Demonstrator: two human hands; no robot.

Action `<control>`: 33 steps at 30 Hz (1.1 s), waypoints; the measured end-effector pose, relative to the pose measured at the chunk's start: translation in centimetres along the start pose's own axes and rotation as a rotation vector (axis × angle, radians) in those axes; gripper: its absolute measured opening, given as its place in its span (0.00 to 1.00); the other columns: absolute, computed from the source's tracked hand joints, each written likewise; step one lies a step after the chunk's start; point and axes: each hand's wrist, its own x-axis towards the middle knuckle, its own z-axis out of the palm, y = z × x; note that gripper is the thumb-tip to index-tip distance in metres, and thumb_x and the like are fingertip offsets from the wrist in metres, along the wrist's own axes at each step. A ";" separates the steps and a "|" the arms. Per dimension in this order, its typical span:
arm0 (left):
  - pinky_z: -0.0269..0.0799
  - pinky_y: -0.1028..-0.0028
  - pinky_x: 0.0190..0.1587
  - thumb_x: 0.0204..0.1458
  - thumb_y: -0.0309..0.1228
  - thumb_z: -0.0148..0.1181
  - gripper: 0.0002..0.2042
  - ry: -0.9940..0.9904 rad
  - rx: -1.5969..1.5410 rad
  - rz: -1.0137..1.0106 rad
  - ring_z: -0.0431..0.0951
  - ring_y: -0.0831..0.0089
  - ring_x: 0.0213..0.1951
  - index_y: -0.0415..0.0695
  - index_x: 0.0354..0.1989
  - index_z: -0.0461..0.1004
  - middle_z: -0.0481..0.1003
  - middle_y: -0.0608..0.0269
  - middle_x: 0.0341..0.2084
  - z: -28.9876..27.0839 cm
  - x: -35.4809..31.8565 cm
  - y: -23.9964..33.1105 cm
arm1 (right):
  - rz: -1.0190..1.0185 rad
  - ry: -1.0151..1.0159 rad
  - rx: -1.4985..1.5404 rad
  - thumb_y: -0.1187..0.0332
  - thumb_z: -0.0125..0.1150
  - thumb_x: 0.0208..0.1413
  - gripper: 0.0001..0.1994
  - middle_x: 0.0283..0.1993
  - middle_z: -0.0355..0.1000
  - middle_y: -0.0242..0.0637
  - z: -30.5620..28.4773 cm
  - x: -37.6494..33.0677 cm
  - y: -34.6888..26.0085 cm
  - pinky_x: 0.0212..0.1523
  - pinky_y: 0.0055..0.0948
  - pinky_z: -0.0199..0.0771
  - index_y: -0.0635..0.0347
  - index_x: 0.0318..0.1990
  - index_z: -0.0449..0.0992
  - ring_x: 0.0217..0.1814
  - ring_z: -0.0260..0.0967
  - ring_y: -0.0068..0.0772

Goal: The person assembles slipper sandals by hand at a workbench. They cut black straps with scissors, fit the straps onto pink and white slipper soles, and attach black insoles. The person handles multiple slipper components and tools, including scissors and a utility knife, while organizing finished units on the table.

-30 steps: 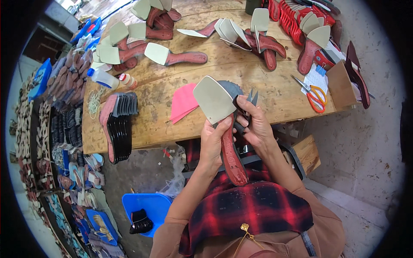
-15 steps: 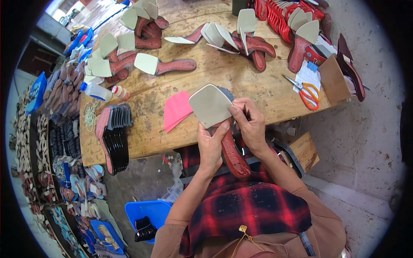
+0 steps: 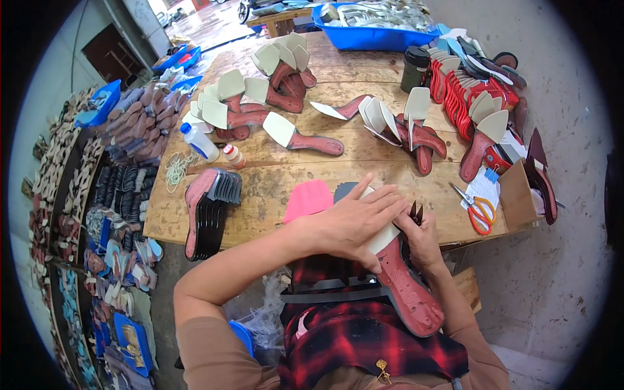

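A reddish-brown shoe insole (image 3: 409, 289) with a pale cream piece (image 3: 383, 240) over its front part tilts over my lap at the table's near edge. My left hand (image 3: 357, 221) lies across the cream piece, fingers stretched out and thumb near the red part, covering most of it. Closed at the insole's right edge is my right hand (image 3: 424, 242), with dark pointed snips (image 3: 416, 212) sticking up from its grip. Beyond my left hand lie pink sheets (image 3: 308, 200) and a dark grey piece (image 3: 346, 190), partly covered.
Several insoles with cream pieces (image 3: 279, 130) are spread over the wooden table (image 3: 260, 179). A stack of black-edged insoles (image 3: 207, 211) overhangs its left edge. Orange-handled scissors (image 3: 481, 214) lie by a cardboard box (image 3: 520, 195). A white bottle (image 3: 200, 142) and a dark cup (image 3: 415, 68) stand farther back.
My left hand has gone from holding the insole's left side to lying flat across the cream piece. The insole sits farther right in view, and the view has shifted to show more of the table's far end.
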 end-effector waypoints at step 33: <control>0.65 0.64 0.57 0.34 0.64 0.69 0.49 -0.092 -1.292 -0.470 0.67 0.68 0.57 0.39 0.59 0.64 0.69 0.59 0.53 5.1 -3.0 2.9 | 0.261 0.142 0.105 0.66 0.58 0.62 0.14 0.33 0.78 0.33 0.9 -6.0 -0.1 0.15 0.14 0.53 0.66 0.49 0.76 0.18 0.65 0.13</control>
